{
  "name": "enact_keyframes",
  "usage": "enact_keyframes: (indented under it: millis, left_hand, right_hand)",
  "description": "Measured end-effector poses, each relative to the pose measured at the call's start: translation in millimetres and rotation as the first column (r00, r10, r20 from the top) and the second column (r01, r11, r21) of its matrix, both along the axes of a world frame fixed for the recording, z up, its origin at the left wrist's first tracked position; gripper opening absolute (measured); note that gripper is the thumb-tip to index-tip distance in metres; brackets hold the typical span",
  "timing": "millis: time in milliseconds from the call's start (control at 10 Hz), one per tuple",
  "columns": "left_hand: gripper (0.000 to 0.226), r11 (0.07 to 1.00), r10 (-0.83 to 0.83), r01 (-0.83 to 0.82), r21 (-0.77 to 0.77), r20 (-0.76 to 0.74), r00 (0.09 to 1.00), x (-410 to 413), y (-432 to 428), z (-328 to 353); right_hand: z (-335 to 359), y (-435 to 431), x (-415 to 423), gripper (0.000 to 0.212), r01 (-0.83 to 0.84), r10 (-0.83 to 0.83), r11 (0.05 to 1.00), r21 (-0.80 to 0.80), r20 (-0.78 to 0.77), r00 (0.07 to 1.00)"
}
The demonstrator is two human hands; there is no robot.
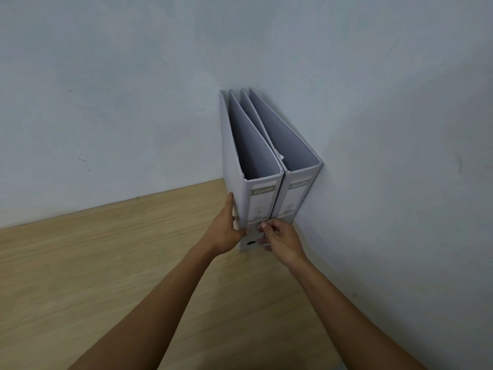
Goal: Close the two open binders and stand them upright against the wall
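Note:
Two white lever-arch binders stand upright side by side in the corner where two pale walls meet, spines facing me. The right binder (pixel 296 193) leans flat against the right wall. The left binder (pixel 262 198) stands touching it. My left hand (pixel 226 231) presses its palm and fingers on the left cover of the left binder, near the bottom. My right hand (pixel 280 241) has its fingertips on the lower spine of the left binder, by the finger hole. Both binders are closed, their covers parted a little at the top.
A light wooden tabletop (pixel 106 263) runs from the binders toward me and to the left. The back wall (pixel 133 102) and the right wall (pixel 400 156) bound it on two sides.

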State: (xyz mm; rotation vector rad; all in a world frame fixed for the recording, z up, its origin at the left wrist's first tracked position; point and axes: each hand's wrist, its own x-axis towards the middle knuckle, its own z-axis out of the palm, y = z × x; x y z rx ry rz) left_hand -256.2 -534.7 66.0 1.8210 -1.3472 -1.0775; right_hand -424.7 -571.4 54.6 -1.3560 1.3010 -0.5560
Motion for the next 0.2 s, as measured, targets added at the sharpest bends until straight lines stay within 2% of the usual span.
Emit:
enact_keyframes:
  millis: [200]
  left_hand:
    - [0.095, 0.998, 0.055, -0.055, 0.009, -0.051, 0.997, 11.0, 36.2, 8.2]
  right_hand:
    - [6.6, 12.3, 2.1, 0.015, 0.004, -0.003, 0.997, 0.076, -0.009, 1.000]
